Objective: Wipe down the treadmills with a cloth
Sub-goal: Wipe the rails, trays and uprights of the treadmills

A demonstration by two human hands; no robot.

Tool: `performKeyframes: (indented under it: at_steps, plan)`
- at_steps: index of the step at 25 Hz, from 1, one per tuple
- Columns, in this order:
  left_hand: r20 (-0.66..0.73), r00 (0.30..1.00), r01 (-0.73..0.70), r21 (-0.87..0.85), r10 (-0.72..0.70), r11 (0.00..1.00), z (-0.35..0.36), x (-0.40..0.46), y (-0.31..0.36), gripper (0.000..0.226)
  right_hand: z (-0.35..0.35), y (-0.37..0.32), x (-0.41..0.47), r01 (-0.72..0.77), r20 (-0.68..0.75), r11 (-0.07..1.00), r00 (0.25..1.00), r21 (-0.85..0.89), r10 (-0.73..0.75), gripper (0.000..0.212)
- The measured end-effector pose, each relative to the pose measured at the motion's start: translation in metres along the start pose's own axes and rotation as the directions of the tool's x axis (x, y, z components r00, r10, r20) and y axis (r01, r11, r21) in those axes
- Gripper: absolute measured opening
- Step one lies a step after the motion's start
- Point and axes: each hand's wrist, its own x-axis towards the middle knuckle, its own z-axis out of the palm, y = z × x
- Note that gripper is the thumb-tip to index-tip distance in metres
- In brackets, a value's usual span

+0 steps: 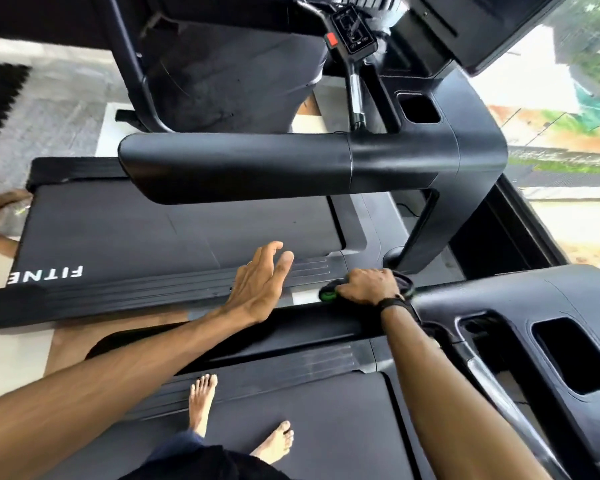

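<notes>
Gripping the cloth (328, 293), right hand (368, 287) presses down; left hand (260, 282) hovers with fingers splayed.

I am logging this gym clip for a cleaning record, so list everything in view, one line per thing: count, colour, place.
treadmill: 2, black; the far one lies across the middle, the near one is underfoot.
handrail: 1, black, over the far treadmill's belt.
control panel: 1, black with a red button, top centre.
cup holder recess: 2, black; one upper right, one lower right.
cloth: 1, dark with a green edge, on the far treadmill's side rail.
left hand: 1, fingers straight, over the far treadmill's side rail.
right hand: 1, black wristband, grips the cloth.
bare feet: 2, on the near treadmill's belt.
</notes>
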Motion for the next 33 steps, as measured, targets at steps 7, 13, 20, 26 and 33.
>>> performKeyframes:
  at_steps: [7, 13, 20, 26, 33]
  plan:
    - [-0.049, 0.999, 0.026, 0.029, -0.024, 0.999, 0.022, -0.001, 0.017, 0.089, 0.033, -0.037, -0.066, 0.398, -0.486, 0.914, 0.816, 0.081, -0.313, 0.038]
    - [0.032, 0.998, -0.053, 0.028, 0.052, 0.998, 0.040, 0.015, 0.031, 0.090, 0.046, 0.045, -0.081, 0.310, -0.637, 0.938, 0.757, 0.155, -0.145, 0.038]
    - [0.117, 0.990, -0.079, -0.036, 0.083, 0.996, 0.045, 0.044, 0.033, 0.091, 0.007, 0.050, -0.011, -0.185, -0.209, 0.981, 0.959, 0.056, 0.193, 0.044]
    - [0.157, 0.985, -0.061, -0.052, 0.069, 0.997, 0.039, 0.062, 0.021, 0.092, 0.014, -0.034, -0.011, 0.007, -0.100, 1.000, 0.995, -0.003, -0.008, 0.048]
    - [0.195, 0.979, -0.050, -0.080, 0.065, 0.996, 0.041, 0.066, 0.009, 0.092, 0.028, -0.036, -0.085, 0.260, -0.451, 0.941, 0.881, 0.217, -0.140, 0.045]
